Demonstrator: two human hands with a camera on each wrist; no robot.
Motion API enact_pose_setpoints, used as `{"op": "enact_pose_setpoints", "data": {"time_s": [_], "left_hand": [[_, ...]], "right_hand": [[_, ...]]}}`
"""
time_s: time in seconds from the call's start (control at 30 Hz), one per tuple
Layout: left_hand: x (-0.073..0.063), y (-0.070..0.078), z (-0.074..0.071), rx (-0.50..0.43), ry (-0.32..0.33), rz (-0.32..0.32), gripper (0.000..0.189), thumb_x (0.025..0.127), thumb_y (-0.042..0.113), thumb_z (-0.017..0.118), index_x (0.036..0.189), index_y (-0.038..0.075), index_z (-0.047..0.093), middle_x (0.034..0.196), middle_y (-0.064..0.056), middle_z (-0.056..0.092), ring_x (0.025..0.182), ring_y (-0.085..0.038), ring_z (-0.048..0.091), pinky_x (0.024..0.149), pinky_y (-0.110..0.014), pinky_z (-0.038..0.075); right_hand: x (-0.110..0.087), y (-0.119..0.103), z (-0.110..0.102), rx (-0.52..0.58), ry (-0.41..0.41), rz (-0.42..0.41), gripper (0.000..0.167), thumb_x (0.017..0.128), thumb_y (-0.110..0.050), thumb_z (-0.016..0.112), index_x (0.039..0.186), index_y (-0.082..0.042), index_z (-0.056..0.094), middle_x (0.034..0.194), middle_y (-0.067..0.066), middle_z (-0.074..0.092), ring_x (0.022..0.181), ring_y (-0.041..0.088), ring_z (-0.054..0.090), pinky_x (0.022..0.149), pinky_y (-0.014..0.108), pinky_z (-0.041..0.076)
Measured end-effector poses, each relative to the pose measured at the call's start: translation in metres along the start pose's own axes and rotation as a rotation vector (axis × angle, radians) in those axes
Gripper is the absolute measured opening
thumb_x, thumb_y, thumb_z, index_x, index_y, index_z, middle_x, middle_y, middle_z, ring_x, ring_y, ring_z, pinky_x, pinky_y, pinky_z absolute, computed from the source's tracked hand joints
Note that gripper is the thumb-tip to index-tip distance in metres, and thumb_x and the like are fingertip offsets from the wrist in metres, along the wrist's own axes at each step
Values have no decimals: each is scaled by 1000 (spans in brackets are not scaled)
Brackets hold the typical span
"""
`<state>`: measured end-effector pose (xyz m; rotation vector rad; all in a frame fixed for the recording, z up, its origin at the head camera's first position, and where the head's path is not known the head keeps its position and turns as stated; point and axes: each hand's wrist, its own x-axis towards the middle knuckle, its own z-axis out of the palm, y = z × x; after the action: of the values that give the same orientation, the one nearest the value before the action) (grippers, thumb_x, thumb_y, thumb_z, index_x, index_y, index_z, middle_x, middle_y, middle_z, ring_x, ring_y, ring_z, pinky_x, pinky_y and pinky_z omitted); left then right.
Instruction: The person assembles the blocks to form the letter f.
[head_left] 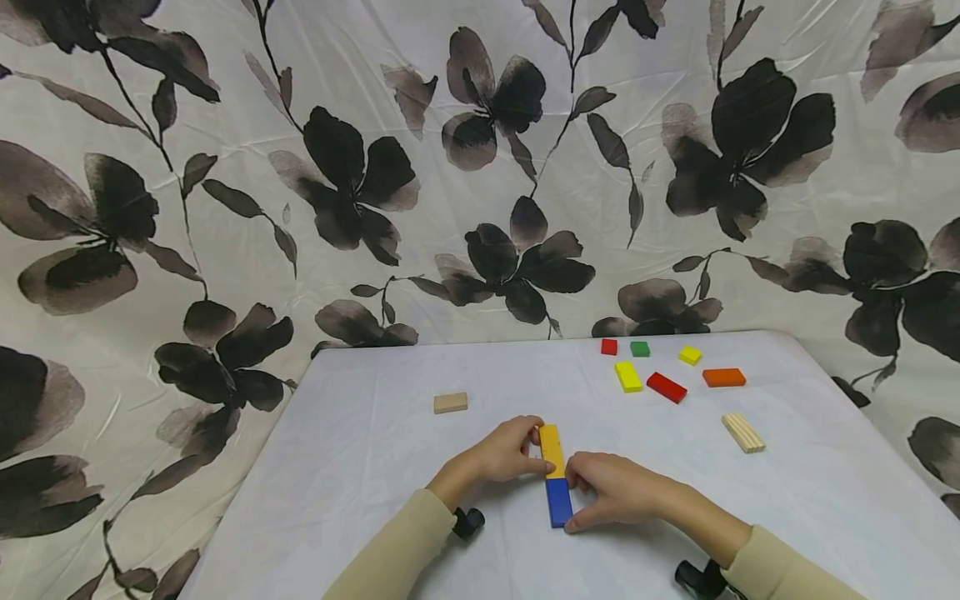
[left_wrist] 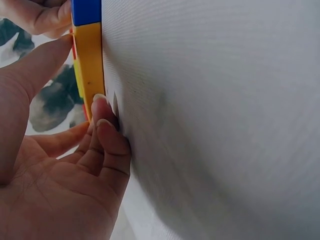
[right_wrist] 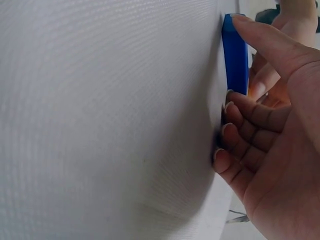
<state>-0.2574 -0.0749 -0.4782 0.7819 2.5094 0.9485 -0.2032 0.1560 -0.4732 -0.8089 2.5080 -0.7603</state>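
A yellow-orange block (head_left: 552, 450) and a blue block (head_left: 558, 502) lie end to end on the white-covered table, in a line running away from me. My left hand (head_left: 504, 450) grips the yellow-orange block, its thumb near the joint and its fingertips at the far end. At the blue block, my right hand (head_left: 618, 487) has its thumb on the near end and its fingers by the joint. In the left wrist view the ends of the yellow-orange block (left_wrist: 91, 60) and the blue one meet. The right wrist view shows the thumb on the blue block's (right_wrist: 236, 60) end.
A plain wooden block (head_left: 450, 403) lies beyond my left hand. At the back right are red (head_left: 667, 387), yellow (head_left: 628, 377), green (head_left: 640, 349) and orange (head_left: 723, 377) blocks. A ridged cream block (head_left: 743, 433) lies right of them. Floral cloth (head_left: 517, 258) hangs behind the table.
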Motion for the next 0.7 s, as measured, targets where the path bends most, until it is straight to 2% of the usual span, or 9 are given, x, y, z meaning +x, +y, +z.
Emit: {"op": "enact_pose_setpoints", "data": {"time_s": [0.2, 0.43, 0.7], "left_hand": [[-1, 1, -1, 12, -14, 1, 66, 90, 30, 81, 141, 0, 50, 108, -4, 58, 75, -7, 49, 67, -20, 41], [-4, 1, -7, 21, -28, -15, 81, 90, 32, 81, 150, -4, 40, 115, -4, 56, 77, -7, 51, 69, -21, 42], [-8, -3, -6, 119, -22, -8, 78, 93, 38, 77, 151, 0, 42, 124, -5, 57, 82, -7, 52, 76, -22, 45]], "right_hand": [[-1, -2, -1, 11, -3, 18, 49, 78, -50, 87, 106, -20, 62, 88, -8, 57, 82, 10, 53, 73, 28, 45], [-2, -3, -5, 26, -26, 14, 53, 78, -50, 87, 111, -17, 63, 91, -7, 57, 84, 11, 54, 75, 28, 47], [-12, 2, -10, 47, -45, -1, 55, 81, -47, 85, 119, -14, 63, 96, -8, 57, 89, 11, 54, 79, 28, 48]]}}
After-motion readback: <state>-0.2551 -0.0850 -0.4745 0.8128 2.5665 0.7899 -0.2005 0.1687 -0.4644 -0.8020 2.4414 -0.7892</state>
